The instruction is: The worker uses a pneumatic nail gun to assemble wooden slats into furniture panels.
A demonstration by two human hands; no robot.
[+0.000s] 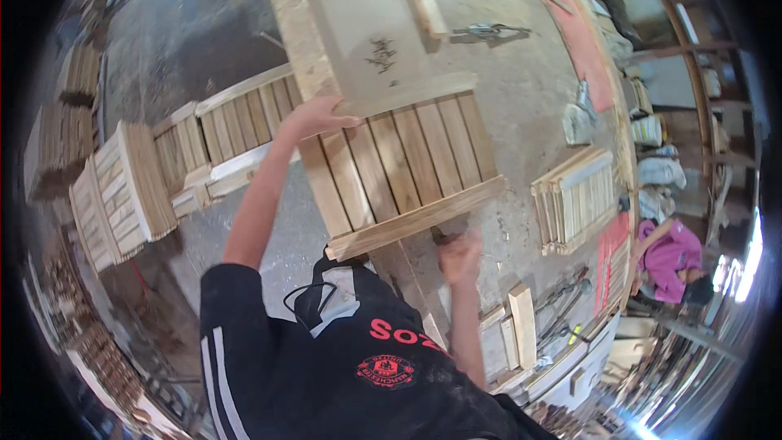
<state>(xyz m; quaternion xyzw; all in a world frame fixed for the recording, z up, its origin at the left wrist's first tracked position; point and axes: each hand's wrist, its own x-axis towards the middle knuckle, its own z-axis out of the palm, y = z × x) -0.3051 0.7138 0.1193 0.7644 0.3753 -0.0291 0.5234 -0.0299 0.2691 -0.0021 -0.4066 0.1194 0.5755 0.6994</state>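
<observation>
slatted panel (411, 155), far edge clamped by left fingers (348, 122), right fingers (464, 249) too blurred to tell, leaves worktop (521, 81) exposed rightward.

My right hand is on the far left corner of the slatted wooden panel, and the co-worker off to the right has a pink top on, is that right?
Not quite: it is the left hand on the far left corner of the slatted wooden panel, as the head view shows.
</observation>
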